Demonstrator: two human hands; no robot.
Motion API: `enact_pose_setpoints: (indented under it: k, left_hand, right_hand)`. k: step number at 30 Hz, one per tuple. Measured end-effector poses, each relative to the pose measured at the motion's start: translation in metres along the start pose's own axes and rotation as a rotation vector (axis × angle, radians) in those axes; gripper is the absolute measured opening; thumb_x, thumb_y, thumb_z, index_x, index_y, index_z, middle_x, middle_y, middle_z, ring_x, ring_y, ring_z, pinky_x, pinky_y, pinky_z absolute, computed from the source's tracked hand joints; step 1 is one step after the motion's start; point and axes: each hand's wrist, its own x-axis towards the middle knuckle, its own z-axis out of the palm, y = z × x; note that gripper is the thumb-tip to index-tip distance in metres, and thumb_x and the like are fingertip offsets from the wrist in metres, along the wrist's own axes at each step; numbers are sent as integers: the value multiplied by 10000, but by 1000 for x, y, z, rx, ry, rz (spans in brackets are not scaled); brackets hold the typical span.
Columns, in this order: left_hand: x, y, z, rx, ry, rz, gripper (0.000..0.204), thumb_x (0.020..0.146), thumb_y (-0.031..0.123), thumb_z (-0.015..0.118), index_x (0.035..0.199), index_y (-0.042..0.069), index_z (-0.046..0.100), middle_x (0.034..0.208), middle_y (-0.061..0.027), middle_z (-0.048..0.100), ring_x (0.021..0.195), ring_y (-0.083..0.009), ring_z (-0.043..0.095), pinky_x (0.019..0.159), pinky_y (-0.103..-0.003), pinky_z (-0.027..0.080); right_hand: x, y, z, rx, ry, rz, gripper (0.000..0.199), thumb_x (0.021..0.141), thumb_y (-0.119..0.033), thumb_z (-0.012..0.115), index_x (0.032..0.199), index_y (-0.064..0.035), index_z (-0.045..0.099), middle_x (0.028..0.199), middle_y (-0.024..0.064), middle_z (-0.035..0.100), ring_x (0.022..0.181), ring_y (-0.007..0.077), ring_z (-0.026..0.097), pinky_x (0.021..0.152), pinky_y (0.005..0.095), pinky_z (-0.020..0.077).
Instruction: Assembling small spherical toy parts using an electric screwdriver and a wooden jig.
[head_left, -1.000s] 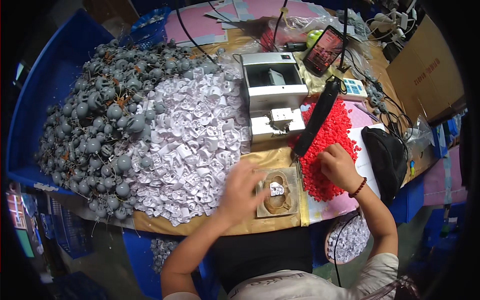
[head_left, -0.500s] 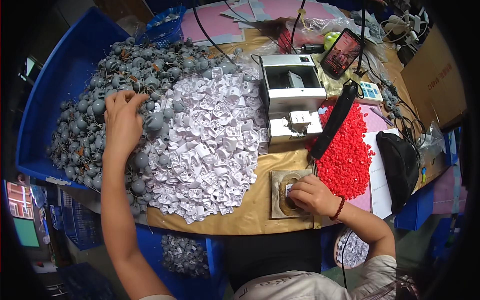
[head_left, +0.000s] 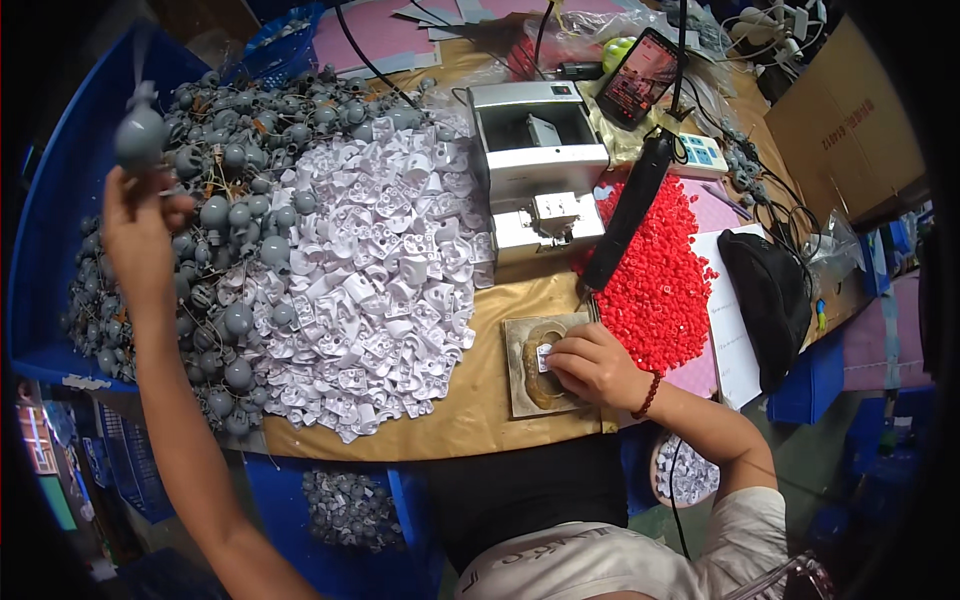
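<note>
My left hand [head_left: 142, 245] is raised over the left side of the grey heap. A grey round plastic part [head_left: 140, 138] is at its fingertips, with a thin blurred strand rising from its top. The fingers appear closed on its lower end, though motion smears the contact. My right hand [head_left: 598, 368] pinches a small white plastic piece [head_left: 544, 358] over the oval hollow of a square block [head_left: 518, 392] at the table's front edge. Fingers partly cover the piece. Between my hands lie a heap of white plastic parts [head_left: 365, 290] and the wired grey round parts [head_left: 235, 215].
A blue bin [head_left: 60, 190] bounds the left side. Behind the block stand a silver machine [head_left: 540, 160] and a black hand tool [head_left: 630, 215] hanging on a cord. Red small parts [head_left: 655, 290], a black pouch [head_left: 765, 300], a phone [head_left: 640, 78] and a cardboard box [head_left: 840, 120] are rightward.
My left hand has moved left and up from the grey heap, a grey round part now at its fingertips. My right hand stays at the block. The whole view has shifted slightly.
</note>
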Motion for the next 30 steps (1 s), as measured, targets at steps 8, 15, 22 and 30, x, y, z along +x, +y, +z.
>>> enact_pose_setpoints:
  k: [8, 15, 22, 30]
  left_hand:
    - [-5, 12, -12, -494, -271, -11, 248, 1074, 166, 530, 1257, 17, 607, 1203, -103, 677, 1143, -204, 662, 1019, -346, 539]
    - [-89, 99, 33, -811, -879, 6, 168, 1014, 166, 548, 1108, 26, 544, 1015, -116, 616, 945, -228, 686, 874, -349, 539]
    - [-244, 83, 102, -1117, -1380, -746, 247, 999, 111, 626, 1180, 25, 481, 1080, -121, 609, 906, -210, 696, 795, -338, 570]
    - [-340, 39, 120, -748, -1106, -683, 261, 948, 121, 701, 1139, 61, 534, 1162, -120, 612, 892, -218, 676, 752, -330, 551]
  right_hand:
    - [2, -6, -3, 17, -48, 50, 365, 759, -82, 805, 1105, -69, 691, 1099, 98, 628, 1061, 309, 593, 862, 412, 505]
    - [43, -5, -68, 270, 363, 241, 499, 810, -98, 813, 1259, 2, 619, 1216, 186, 621, 1129, 335, 608, 969, 429, 506]
    - [57, -53, -87, 956, -196, 344, 367, 958, -106, 721, 1274, 16, 578, 1129, 101, 674, 982, 161, 675, 864, 320, 554]
    - [2, -34, -44, 564, -268, 498, 243, 920, -50, 733, 1149, -10, 662, 960, 82, 683, 835, 220, 702, 682, 334, 571]
